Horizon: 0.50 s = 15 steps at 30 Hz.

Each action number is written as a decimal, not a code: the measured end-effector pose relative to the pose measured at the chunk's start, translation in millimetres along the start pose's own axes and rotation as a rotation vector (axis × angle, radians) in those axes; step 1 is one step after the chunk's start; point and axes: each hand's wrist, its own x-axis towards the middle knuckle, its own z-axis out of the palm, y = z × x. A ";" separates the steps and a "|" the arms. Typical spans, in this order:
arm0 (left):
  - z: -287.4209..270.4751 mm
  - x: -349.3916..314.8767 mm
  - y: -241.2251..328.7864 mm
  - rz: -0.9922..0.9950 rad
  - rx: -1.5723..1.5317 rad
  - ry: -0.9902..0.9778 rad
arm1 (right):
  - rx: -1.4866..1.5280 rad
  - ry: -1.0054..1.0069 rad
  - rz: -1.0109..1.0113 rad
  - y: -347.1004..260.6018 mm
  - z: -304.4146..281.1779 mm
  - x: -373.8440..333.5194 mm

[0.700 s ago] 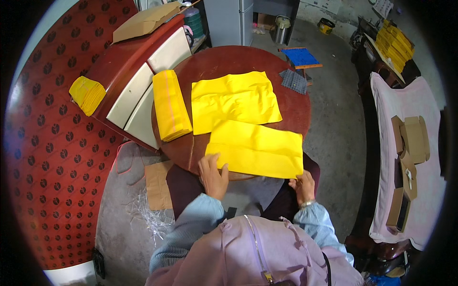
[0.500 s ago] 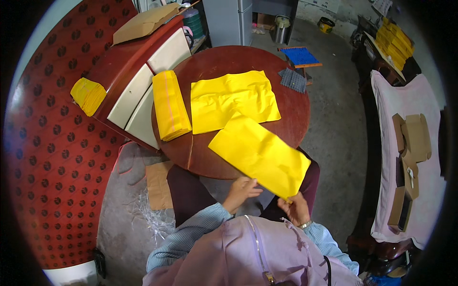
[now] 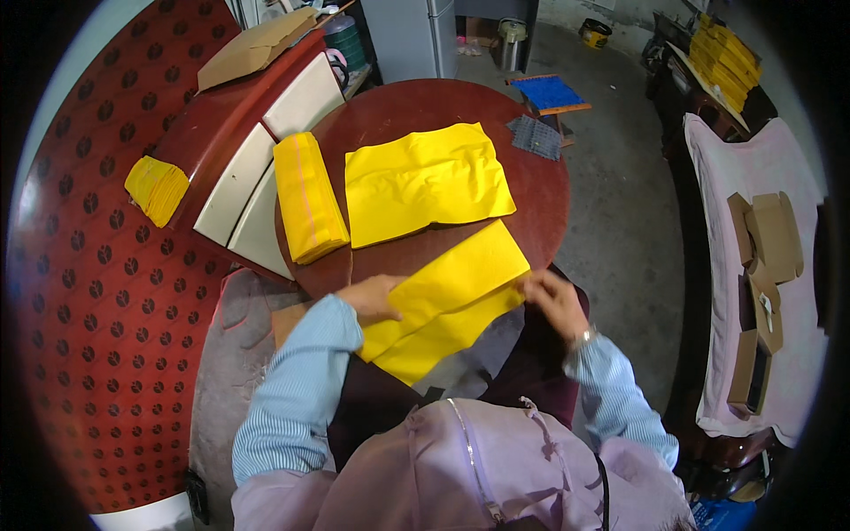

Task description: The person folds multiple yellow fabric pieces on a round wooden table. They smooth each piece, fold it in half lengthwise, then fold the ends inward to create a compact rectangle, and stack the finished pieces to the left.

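Observation:
A yellow cloth-like sheet (image 3: 460, 278) lies slantwise across the table's near edge and over my lap, with a fold line running along it. My left hand (image 3: 374, 296) grips its left side; the fingertips are partly hidden. At the sheet's right edge, my right hand (image 3: 556, 301) pinches the border between thumb and fingers. Just beyond, a flat stack of wrinkled yellow sheets (image 3: 429, 184) rests on the round red-brown table (image 3: 425, 102). Left of that stands a thick pile of folded yellow pieces (image 3: 308, 196) with a pinkish line along it.
A red cabinet with pale drawers (image 3: 241, 181) adjoins the table's left side, bearing a cardboard box (image 3: 257, 49). Another yellow bundle (image 3: 158, 190) sits further left. Dark grey mesh pieces (image 3: 536, 138) lie near a blue-topped stool (image 3: 547, 92). Opened cartons (image 3: 772, 237) rest on a pink-covered seat at right.
The sheet has turned and shifted left, now showing a fold. My left hand has moved up and left onto its side; my right hand has risen along its right edge.

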 end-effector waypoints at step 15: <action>-77.1 106.5 60.7 -0.266 0.449 -0.336 | -0.425 0.051 -0.075 -14.9 -25.3 147.1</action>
